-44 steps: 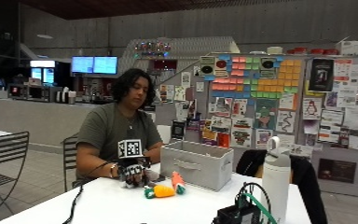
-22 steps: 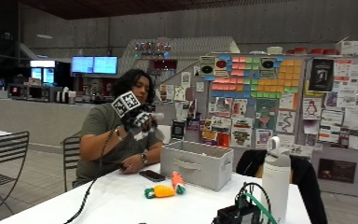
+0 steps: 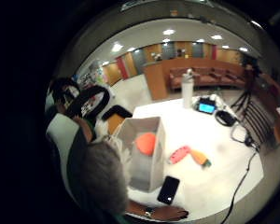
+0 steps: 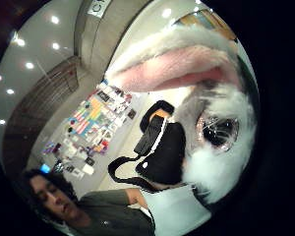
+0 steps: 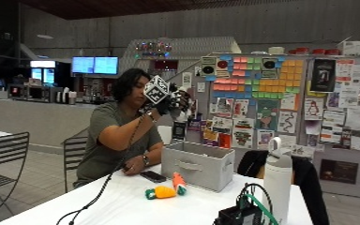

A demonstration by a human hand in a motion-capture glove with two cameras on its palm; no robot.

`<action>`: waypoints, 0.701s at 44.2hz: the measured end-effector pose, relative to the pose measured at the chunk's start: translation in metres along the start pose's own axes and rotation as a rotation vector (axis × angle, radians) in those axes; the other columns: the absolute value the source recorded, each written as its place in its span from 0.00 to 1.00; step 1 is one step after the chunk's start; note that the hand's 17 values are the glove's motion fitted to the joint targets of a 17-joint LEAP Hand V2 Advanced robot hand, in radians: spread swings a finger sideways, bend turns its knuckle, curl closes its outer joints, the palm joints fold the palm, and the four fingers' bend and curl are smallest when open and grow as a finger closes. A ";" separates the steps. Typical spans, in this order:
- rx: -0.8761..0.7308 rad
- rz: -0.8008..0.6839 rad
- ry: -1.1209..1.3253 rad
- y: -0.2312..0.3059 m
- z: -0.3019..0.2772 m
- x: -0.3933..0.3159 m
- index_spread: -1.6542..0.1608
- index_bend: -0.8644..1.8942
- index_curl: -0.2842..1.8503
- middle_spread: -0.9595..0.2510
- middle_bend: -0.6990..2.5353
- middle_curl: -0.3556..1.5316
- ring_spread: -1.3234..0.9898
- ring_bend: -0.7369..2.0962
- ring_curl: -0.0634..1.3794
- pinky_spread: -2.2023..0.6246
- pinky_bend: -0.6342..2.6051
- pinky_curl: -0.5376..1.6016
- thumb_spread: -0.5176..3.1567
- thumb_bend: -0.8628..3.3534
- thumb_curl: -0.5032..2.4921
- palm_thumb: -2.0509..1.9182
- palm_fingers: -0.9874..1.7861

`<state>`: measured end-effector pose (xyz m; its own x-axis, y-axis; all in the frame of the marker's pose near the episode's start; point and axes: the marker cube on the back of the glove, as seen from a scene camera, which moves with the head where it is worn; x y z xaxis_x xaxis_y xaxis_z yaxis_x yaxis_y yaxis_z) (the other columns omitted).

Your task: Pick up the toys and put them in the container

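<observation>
White tabletop [image 5: 123,206] under you, with a poster wall behind. Working left to right: your bare hand [image 5: 130,169] rests on the table beside the phone [image 5: 153,176]. Next come the orange toy [image 5: 161,192] and the carrot-like toy [image 5: 179,183], both lying just in front of the grey container [image 5: 198,164]. Your gloved right hand [image 5: 168,104], down at the table a second ago, is now raised high above the container's near end. Its fingers are curled round the plush rabbit [image 4: 206,113], which sits right against your palm. One orange ball [image 3: 146,142] already lies inside. You'll likely lower and release next; two toys remain.
</observation>
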<state>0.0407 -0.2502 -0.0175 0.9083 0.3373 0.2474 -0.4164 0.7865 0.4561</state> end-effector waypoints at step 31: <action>-0.485 0.116 0.300 0.071 0.064 0.219 0.71 0.38 0.35 0.55 0.50 0.55 0.41 0.76 0.41 0.65 0.53 0.47 0.53 0.21 0.28 0.54 0.64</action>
<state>0.2072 -0.1534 0.1238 0.8590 0.5118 -0.0127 -0.5120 0.8587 -0.0213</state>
